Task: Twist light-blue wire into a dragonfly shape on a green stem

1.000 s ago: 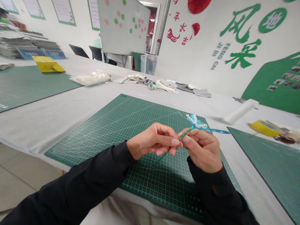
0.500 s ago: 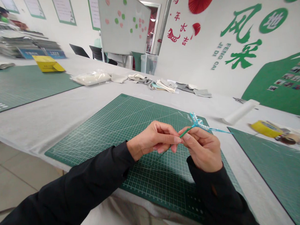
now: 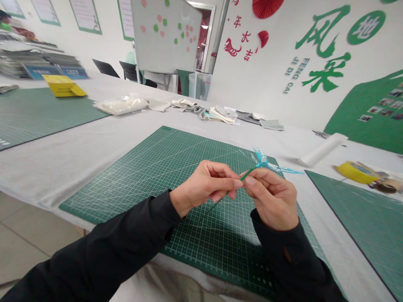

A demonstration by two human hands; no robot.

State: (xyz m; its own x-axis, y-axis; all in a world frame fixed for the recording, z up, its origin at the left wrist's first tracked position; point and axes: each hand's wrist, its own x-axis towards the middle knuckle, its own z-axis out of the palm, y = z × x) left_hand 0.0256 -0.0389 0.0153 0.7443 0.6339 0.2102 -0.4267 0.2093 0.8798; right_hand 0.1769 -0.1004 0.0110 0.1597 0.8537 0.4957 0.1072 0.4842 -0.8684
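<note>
A thin green stem (image 3: 249, 174) runs out from between my two hands, topped by a small bow of blue ribbon with white pearl beads (image 3: 262, 161). My right hand (image 3: 272, 201) pinches the stem between thumb and index finger, just below the bow. My left hand (image 3: 208, 182) curls around the stem's lower part, fingertips against my right hand. That lower part is mostly hidden by my fingers. A blue ribbon tail (image 3: 285, 170) trails to the right. Both hands hover over a green cutting mat (image 3: 155, 171).
The mat lies on a white-covered table (image 3: 48, 164). Beyond it are fabric scraps (image 3: 220, 116) and a plastic bag (image 3: 121, 105). To the right are a white roll (image 3: 323, 149), yellow tape (image 3: 357, 172) and another mat (image 3: 368, 232). Another mat (image 3: 36, 118) lies at left.
The bow has twisted on its stem, so its pearl loops now look narrower and the ribbon tail shorter. My hands have shifted only slightly.
</note>
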